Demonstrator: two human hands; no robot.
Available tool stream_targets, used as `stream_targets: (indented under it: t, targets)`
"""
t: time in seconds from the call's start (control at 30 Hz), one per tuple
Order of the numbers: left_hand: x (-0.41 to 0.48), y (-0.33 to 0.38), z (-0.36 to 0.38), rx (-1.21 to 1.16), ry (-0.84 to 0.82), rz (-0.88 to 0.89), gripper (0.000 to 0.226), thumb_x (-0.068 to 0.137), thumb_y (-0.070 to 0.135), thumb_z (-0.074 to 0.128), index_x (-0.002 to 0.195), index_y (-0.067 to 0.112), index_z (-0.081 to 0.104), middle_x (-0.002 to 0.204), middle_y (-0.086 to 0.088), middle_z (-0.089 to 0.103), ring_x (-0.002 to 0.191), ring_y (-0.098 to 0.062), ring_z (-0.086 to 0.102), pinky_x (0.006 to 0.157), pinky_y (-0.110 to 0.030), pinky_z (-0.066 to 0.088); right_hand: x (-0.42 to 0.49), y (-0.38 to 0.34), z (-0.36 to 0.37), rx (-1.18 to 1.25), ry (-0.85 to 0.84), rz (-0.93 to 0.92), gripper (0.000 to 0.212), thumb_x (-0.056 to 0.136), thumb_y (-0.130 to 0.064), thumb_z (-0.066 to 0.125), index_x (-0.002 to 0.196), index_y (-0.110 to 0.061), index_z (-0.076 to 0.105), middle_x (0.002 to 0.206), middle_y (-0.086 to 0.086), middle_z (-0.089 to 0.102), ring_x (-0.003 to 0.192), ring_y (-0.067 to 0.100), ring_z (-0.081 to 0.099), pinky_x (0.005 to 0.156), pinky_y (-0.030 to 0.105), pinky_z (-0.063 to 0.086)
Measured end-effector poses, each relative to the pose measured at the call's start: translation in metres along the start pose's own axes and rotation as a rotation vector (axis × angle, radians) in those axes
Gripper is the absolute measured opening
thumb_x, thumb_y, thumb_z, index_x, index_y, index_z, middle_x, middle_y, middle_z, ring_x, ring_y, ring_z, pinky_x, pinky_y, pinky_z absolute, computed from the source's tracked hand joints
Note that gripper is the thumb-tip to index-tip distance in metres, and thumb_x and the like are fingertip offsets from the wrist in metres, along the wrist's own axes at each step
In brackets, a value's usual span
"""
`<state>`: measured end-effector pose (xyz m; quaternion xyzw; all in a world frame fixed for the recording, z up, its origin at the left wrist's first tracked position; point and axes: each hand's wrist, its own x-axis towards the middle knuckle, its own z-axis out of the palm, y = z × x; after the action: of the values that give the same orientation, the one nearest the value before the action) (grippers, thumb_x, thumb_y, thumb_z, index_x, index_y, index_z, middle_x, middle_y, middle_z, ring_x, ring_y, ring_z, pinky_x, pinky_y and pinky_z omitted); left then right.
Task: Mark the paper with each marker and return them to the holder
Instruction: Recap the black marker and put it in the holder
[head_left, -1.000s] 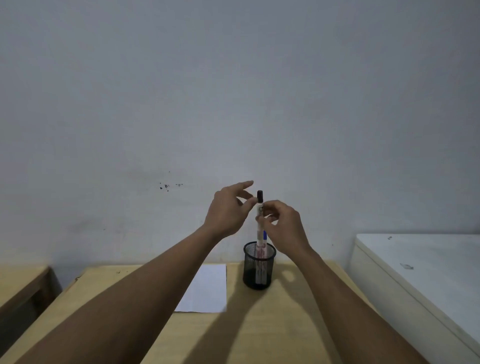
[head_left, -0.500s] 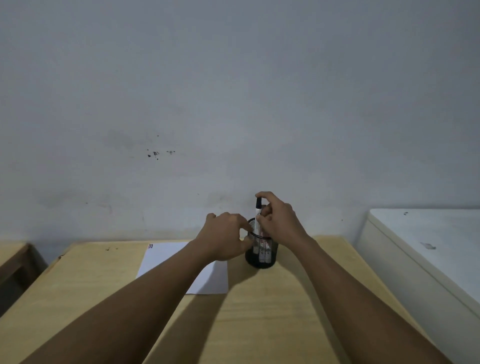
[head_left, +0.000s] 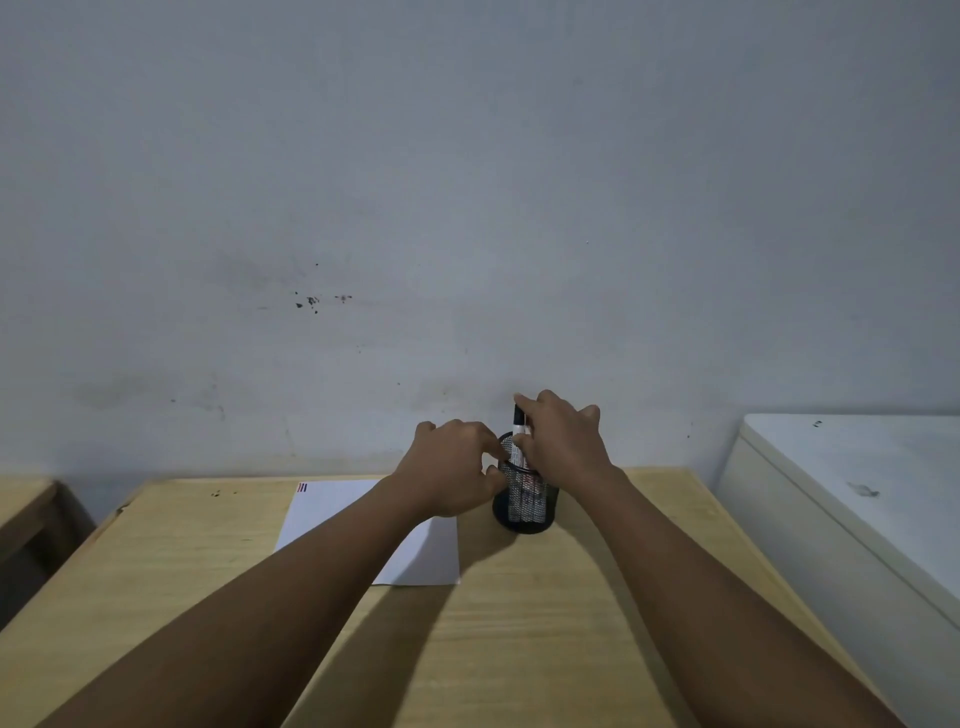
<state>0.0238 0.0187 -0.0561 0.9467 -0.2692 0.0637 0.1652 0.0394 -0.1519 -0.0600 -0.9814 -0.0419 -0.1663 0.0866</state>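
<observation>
From my feed I see both hands meeting just below the middle of the frame, at a black mesh holder (head_left: 523, 506) standing upright on the wooden tabletop (head_left: 519, 649). The right hand (head_left: 563, 441) is pinched around a marker (head_left: 518, 422) with a black cap and white barrel; it stands upright, its lower part inside the holder and its cap showing above the rim. The left hand (head_left: 452, 470) is curled against the holder's left side, fingertips touching the rim, steadying it rather than gripping the marker, as far as I can tell. Other markers show dimly through the mesh; I cannot count them. A white paper (head_left: 332, 512) lies flat just left of the holder, partly under my left forearm, with small red and blue strokes (head_left: 302, 487) at its upper left corner. A white cabinet (head_left: 852, 499) sits at the right edge, and a grey wall (head_left: 467, 182) fills the upper frame.
</observation>
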Motion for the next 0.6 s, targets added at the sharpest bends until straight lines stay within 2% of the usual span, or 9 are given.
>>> stream_targets:
  t: [0.13,0.43,0.6]
  targets:
    - [0.000,0.001,-0.002,-0.001,-0.005,-0.008,0.039,0.086,0.035,0.055,0.121,0.027,0.069,0.137,0.010,0.061,0.120,-0.016,0.057,0.107,-0.049,0.032,-0.001,0.000,-0.001,0.049,0.020,0.021,0.065,0.099,-0.027,0.062,0.158,-0.029,0.035,0.130,0.003,0.060,0.119,0.026,0.060,0.092,0.042,0.029]
    - [-0.019,-0.007,-0.015,0.068,0.008,-0.070,0.047,0.090,0.040,0.051,0.135,0.028,0.058,0.146,0.004,0.054,0.129,-0.019,0.052,0.110,-0.053,0.032,-0.008,-0.011,-0.019,0.141,0.060,0.024,0.055,0.102,-0.033,0.057,0.155,-0.030,0.041,0.134,0.001,0.060,0.124,0.024,0.057,0.092,0.041,0.025]
    - [-0.046,-0.019,-0.042,0.137,0.050,-0.172,0.051,0.091,0.045,0.049,0.139,0.028,0.053,0.150,0.001,0.049,0.133,-0.023,0.048,0.111,-0.053,0.031,-0.025,-0.030,-0.036,0.185,0.048,0.010,0.050,0.103,-0.037,0.053,0.152,-0.028,0.047,0.144,0.000,0.057,0.134,0.022,0.049,0.112,0.047,0.019]
